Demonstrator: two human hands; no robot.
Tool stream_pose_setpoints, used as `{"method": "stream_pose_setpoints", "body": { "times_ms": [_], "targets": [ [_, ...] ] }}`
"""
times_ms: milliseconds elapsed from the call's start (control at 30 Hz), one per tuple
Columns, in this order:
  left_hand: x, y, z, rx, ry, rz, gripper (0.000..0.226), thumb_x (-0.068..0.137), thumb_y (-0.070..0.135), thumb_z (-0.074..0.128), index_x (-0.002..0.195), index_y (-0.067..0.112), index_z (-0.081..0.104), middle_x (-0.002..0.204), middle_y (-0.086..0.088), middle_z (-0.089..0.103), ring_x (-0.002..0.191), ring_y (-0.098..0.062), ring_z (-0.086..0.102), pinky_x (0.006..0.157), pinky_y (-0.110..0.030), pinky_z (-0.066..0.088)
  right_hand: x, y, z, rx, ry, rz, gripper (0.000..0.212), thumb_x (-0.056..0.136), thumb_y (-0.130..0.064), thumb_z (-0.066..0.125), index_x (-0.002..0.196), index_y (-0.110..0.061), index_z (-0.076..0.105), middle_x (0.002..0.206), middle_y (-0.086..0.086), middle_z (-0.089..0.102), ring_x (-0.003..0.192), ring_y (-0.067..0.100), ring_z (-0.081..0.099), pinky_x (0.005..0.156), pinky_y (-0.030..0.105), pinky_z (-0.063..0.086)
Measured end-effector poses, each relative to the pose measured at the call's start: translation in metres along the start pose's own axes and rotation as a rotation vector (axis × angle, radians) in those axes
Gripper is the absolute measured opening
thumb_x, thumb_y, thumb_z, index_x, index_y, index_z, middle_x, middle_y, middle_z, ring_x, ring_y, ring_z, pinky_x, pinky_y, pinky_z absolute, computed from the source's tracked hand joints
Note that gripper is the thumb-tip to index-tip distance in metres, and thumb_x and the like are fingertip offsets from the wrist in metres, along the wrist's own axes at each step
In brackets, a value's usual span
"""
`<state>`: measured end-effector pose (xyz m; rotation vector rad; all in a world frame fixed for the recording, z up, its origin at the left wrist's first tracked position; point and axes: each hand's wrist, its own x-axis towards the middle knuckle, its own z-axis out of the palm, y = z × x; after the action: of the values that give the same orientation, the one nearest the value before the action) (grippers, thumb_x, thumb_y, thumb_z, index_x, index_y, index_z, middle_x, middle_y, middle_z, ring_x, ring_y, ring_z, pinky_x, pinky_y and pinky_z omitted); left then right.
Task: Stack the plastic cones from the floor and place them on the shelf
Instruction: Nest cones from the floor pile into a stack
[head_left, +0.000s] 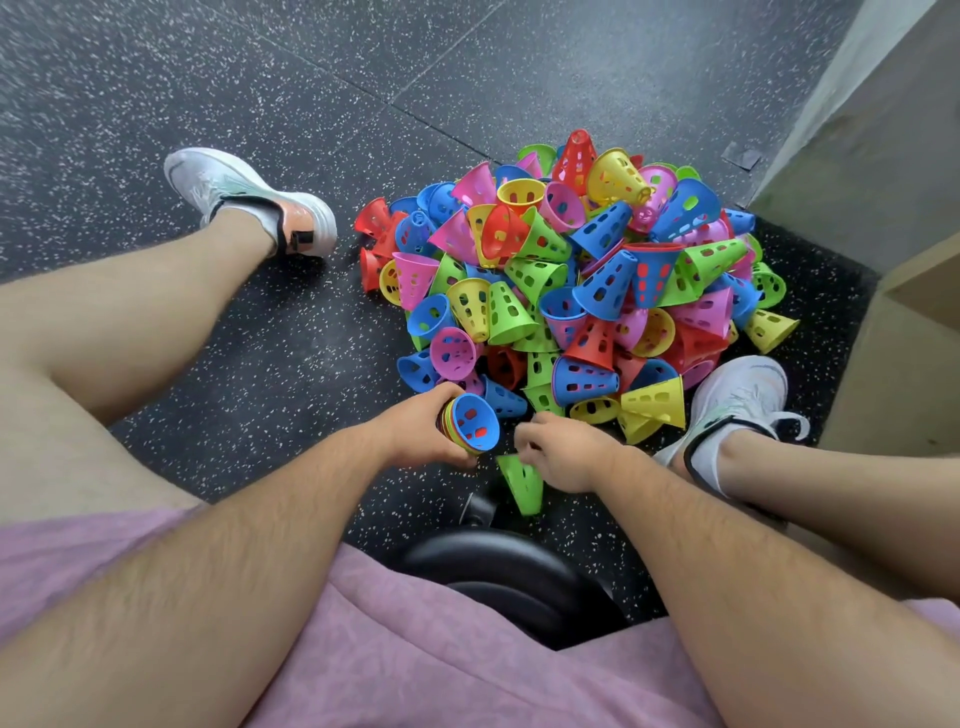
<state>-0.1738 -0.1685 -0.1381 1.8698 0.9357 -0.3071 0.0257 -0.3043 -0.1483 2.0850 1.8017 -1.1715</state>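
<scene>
Black rubber flooring (260, 364) flecked with white fills most of the view. A pale wall (857, 130) stands at the right edge, with a light wooden shelf unit (914, 332) lower down on the same side. A person in pink shorts (415, 649) sits on a round black stool (519, 571) with legs apart. The left white sneaker (249, 200) is planted well out to the side, and the right white sneaker (737, 400) touches the edge of the heap.

Between the feet, a large pile of perforated plastic cones (582, 270) in blue, green, pink, yellow and red lies jumbled on the floor, reaching towards the corner by the shelf unit.

At the near edge of the pile, the left hand (421, 428) has its fingers and thumb wrapped round a stack of nested cones (470, 423). The stack is held on its side with its mouth turned to the right. A blue cone lines the inside, and red, yellow and green rims show behind it.

Just beside it, the right hand (563, 454) has its fingers curled and grips a single green perforated cone (522, 486) at its wide end. The narrow tip of this cone points down towards the stool. The green cone and the stack are close together but not touching.
</scene>
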Motion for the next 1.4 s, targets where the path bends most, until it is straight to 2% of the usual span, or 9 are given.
{"method": "stream_pose_setpoints", "body": {
  "times_ms": [233,367,533,767,1000,1133,1200,1300,1400],
  "targets": [
    [-0.004,0.011,-0.029,-0.231,0.181,-0.03,0.062,0.073,0.014,0.09,0.122,0.025,0.053,0.103,0.005,0.068,0.086,-0.008,0.065,0.066,-0.016,0.048,-0.008,-0.006,-0.022,0.149,0.776,-0.047,0.027,0.105,-0.033,0.036,0.102,-0.01,0.048,0.104,0.002,0.047,0.079,0.03,0.052,0.061,0.038,0.041],
    [-0.006,0.015,-0.034,-0.283,0.233,-0.009,0.063,0.073,0.012,0.091,0.122,0.024,0.054,0.104,0.006,0.068,0.085,-0.004,0.065,0.063,-0.008,0.045,0.001,-0.014,-0.044,0.327,0.972,-0.086,0.032,0.104,-0.035,0.033,0.103,-0.008,0.049,0.108,0.003,0.047,0.087,0.026,0.05,0.074,0.047,0.051],
    [-0.003,0.032,-0.033,-0.311,0.295,0.08,0.066,0.065,0.028,0.093,0.121,0.033,0.058,0.11,0.011,0.071,0.094,0.002,0.068,0.083,-0.018,0.051,0.012,-0.036,-0.063,0.282,0.834,-0.268,0.021,0.105,-0.025,0.045,0.106,-0.006,0.053,0.117,0.004,0.049,0.101,0.024,0.052,0.09,0.041,0.047],
    [0.006,0.045,-0.045,-0.358,0.372,0.142,0.061,0.064,0.021,0.087,0.113,0.044,0.059,0.11,0.01,0.073,0.102,-0.006,0.07,0.091,-0.029,0.055,0.014,-0.061,-0.06,0.403,0.766,-0.231,0.037,0.099,-0.05,0.042,0.115,-0.018,0.054,0.131,-0.006,0.05,0.127,0.011,0.047,0.105,0.03,0.04],
    [0.026,0.068,-0.061,-0.413,0.49,0.223,0.054,0.076,0.012,0.09,0.117,0.03,0.061,0.106,0.015,0.072,0.094,0.01,0.065,0.08,-0.006,0.045,0.022,-0.063,-0.104,0.457,0.899,-0.18,0.038,0.103,-0.043,0.038,0.124,-0.018,0.055,0.124,-0.006,0.057,0.118,0.011,0.051,0.101,0.032,0.041],
    [0.044,0.082,-0.074,-0.452,0.542,0.239,0.058,0.074,0.011,0.092,0.121,0.022,0.06,0.109,0.015,0.069,0.091,0.016,0.062,0.078,-0.001,0.041,0.038,-0.044,-0.16,0.319,0.92,-0.171,0.025,0.102,-0.019,0.044,0.121,-0.011,0.058,0.115,0.004,0.06,0.111,0.021,0.052,0.098,0.037,0.042],
    [0.053,0.084,-0.079,-0.493,0.578,0.229,0.062,0.074,0.009,0.092,0.124,0.022,0.058,0.109,0.015,0.066,0.089,0.021,0.059,0.077,0.001,0.04,0.053,-0.028,-0.183,0.087,0.859,-0.142,0.036,0.09,-0.003,0.05,0.124,-0.012,0.06,0.122,0.008,0.059,0.113,0.03,0.051,0.097,0.046,0.044],
    [0.065,0.078,-0.082,-0.535,0.632,0.211,0.065,0.072,0.013,0.094,0.124,0.027,0.057,0.111,0.014,0.067,0.091,0.019,0.06,0.079,-0.001,0.042,0.075,-0.011,-0.198,-0.255,0.713,-0.061,0.053,0.083,-0.009,0.055,0.134,-0.02,0.057,0.147,0.013,0.046,0.131,0.037,0.042,0.105,0.049,0.04],
    [0.071,0.07,-0.083,-0.546,0.667,0.182,0.063,0.071,0.018,0.096,0.116,0.035,0.056,0.111,0.013,0.067,0.093,0.015,0.062,0.082,-0.004,0.045,0.091,-0.01,-0.198,-0.382,0.651,-0.048,0.048,0.083,-0.02,0.061,0.131,-0.024,0.06,0.159,0.014,0.031,0.145,0.036,0.027,0.113,0.048,0.027]
  ]
}}
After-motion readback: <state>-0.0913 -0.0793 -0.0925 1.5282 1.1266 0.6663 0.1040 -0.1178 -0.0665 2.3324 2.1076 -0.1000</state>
